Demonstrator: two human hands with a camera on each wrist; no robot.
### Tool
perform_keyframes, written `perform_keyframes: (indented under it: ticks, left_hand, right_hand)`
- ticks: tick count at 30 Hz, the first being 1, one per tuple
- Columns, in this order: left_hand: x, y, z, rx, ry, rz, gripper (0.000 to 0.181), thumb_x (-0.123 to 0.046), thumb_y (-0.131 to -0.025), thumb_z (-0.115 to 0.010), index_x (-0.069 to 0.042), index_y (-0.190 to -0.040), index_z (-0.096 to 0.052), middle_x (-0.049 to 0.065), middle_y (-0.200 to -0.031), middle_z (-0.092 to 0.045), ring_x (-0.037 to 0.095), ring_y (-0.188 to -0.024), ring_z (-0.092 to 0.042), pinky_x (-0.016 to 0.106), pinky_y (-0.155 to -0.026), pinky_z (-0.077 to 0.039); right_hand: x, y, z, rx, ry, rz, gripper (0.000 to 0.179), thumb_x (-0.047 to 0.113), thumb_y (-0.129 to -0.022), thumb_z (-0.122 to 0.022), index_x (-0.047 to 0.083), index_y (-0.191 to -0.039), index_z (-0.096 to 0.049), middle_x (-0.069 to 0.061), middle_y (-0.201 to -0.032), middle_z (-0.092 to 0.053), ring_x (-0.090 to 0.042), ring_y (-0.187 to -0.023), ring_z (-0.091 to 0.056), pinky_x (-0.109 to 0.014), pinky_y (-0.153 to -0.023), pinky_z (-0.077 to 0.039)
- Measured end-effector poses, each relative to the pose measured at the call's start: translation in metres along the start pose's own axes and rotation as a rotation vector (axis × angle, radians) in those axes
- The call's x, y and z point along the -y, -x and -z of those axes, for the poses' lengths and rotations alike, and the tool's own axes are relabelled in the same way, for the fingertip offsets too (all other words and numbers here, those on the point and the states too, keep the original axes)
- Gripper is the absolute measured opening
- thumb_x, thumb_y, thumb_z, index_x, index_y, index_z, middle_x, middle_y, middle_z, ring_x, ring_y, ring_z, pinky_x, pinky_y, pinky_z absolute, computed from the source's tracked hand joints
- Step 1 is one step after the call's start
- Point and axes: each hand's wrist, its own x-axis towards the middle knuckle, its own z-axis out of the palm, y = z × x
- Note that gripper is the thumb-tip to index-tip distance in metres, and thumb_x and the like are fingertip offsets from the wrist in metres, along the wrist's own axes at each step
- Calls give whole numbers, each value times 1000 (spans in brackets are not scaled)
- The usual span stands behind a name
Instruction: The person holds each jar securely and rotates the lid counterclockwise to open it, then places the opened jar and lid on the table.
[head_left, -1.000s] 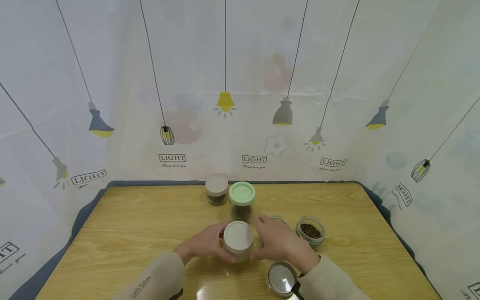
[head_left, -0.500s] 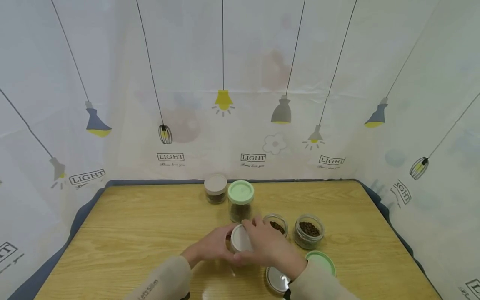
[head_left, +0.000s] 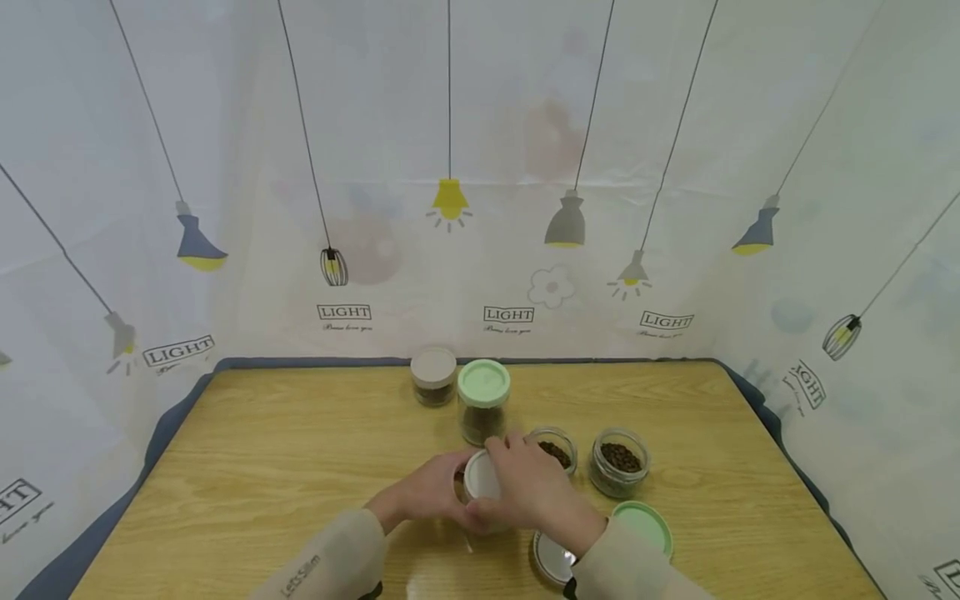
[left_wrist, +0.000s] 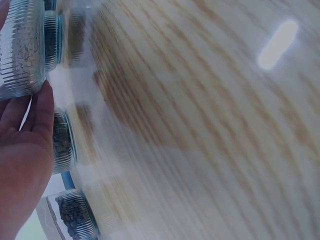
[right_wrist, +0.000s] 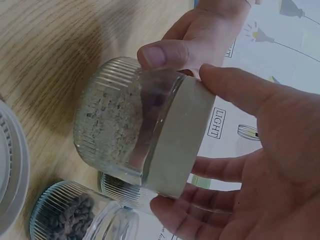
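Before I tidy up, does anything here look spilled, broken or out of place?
Nothing stands out: no visible spill or damage. Two open jars stand upright, the green lid lies flat, and the left hand grips a jar whose pale lid the right hand holds.

In the head view, the right grip (head_left: 534, 483) is hiding part of the white lid (head_left: 478, 475); near the cut-off front edge of the worktop (head_left: 285, 450), the right sleeve (head_left: 626, 567) is partly covering a green lid (head_left: 647, 523) and a pale lid (head_left: 551, 558).

Left grip (head_left: 429, 492) beside right grip (head_left: 532, 485), both curled
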Motion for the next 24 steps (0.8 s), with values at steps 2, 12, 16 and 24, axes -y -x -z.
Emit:
perform_keyframes:
  ticks: [2,12,16,24]
  left_hand:
    - [0,0,1,6,6,4,77,-32,-71,-87,-26,-138,-49,-9,-127,-60,7,-111,-58,26,-95,-48]
    - [2,0,2,35,35,-19,77,-28,-71,-87,-25,-137,-49,-10,-126,-60,6,-112,-59,24,-97,-47]
    - [0,2,1,30,37,-23,77,-27,-70,-88,-25,-137,-49,-11,-125,-60,6,-111,-59,24,-97,-47]
    - [-1,5,2,27,42,-28,77,-28,-71,-87,-26,-137,-49,-10,-125,-61,6,-111,-59,24,-96,-48]
  right_hand:
    - [0,-1,1,5,-16,1,77,57,-73,-76,7,-127,-54,-14,-111,-56,-29,-100,-57,-45,-73,-53]
    - [-5,-7,-2,20,27,33,77,61,-71,-76,10,-124,-56,-10,-108,-59,-24,-99,-57,-42,-77,-53]
    - [-4,-7,-2,-2,59,65,74,61,-70,-75,10,-121,-57,-8,-106,-59,-22,-95,-57,-40,-75,-53]
    - [-4,-6,-2,-15,86,94,77,64,-68,-74,12,-122,-58,-7,-107,-60,-20,-93,-58,-39,-71,-53]
